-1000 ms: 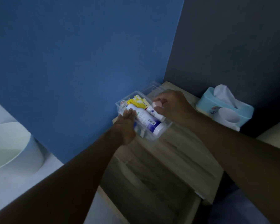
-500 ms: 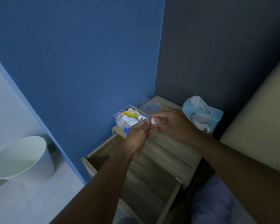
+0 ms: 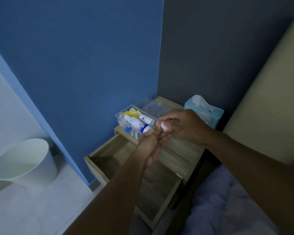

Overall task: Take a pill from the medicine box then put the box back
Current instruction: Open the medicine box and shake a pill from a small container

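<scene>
The clear plastic medicine box (image 3: 120, 116) stands open on the wooden nightstand (image 3: 180, 150), against the blue wall. It holds white bottles, a yellow packet and other small items. Its lid with a blue handle (image 3: 154, 107) lies just behind it. My right hand (image 3: 185, 126) pinches a small pink pill container (image 3: 165, 125) in front of the box. My left hand (image 3: 153, 143) is raised palm up right under the container, fingertips touching it.
The nightstand's top drawer (image 3: 126, 167) is pulled out below my hands. A light blue tissue box (image 3: 215, 116) sits at the back right of the nightstand. A white bin (image 3: 27, 161) stands on the floor at left. A bed with purple bedding (image 3: 227, 200) is at lower right.
Both hands came out of the medicine box, the right one bringing the pink container. They now meet in front of the box. The camera pulled back, showing the open drawer and bin.
</scene>
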Demonstrator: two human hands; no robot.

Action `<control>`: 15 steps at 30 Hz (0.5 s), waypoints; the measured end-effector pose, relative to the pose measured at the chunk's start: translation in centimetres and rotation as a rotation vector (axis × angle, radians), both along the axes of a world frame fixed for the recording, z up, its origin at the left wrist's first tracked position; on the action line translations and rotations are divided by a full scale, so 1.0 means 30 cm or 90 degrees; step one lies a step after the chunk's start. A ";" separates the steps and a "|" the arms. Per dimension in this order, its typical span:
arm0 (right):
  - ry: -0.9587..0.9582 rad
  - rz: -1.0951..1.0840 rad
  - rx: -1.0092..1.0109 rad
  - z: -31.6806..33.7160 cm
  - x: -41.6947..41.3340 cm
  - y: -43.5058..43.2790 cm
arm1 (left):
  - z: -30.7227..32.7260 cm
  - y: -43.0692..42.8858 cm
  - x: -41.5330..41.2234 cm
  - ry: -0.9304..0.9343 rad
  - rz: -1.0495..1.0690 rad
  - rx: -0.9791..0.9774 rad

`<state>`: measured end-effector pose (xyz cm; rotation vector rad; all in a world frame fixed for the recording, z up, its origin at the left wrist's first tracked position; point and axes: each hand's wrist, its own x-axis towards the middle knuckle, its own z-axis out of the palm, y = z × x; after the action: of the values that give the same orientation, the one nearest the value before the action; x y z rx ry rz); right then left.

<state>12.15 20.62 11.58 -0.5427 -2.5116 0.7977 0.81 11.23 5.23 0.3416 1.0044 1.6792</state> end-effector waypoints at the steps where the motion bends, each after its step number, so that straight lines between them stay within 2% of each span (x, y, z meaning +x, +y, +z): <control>1: -0.004 0.010 -0.013 -0.001 0.003 0.001 | -0.004 0.002 0.004 -0.015 0.003 -0.002; 5: -0.041 -0.003 -0.027 -0.002 0.005 0.004 | -0.018 0.012 -0.002 -0.031 0.006 -0.006; 10: -0.100 -0.138 0.042 -0.031 -0.022 0.010 | -0.044 0.023 -0.014 -0.013 -0.012 0.007; 15: -0.109 -0.012 0.013 -0.059 -0.009 0.045 | -0.090 0.026 -0.017 -0.025 0.001 -0.030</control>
<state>11.88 21.97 9.81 -0.6515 -2.6620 0.7466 0.32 12.00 2.51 0.2753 1.0138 1.6545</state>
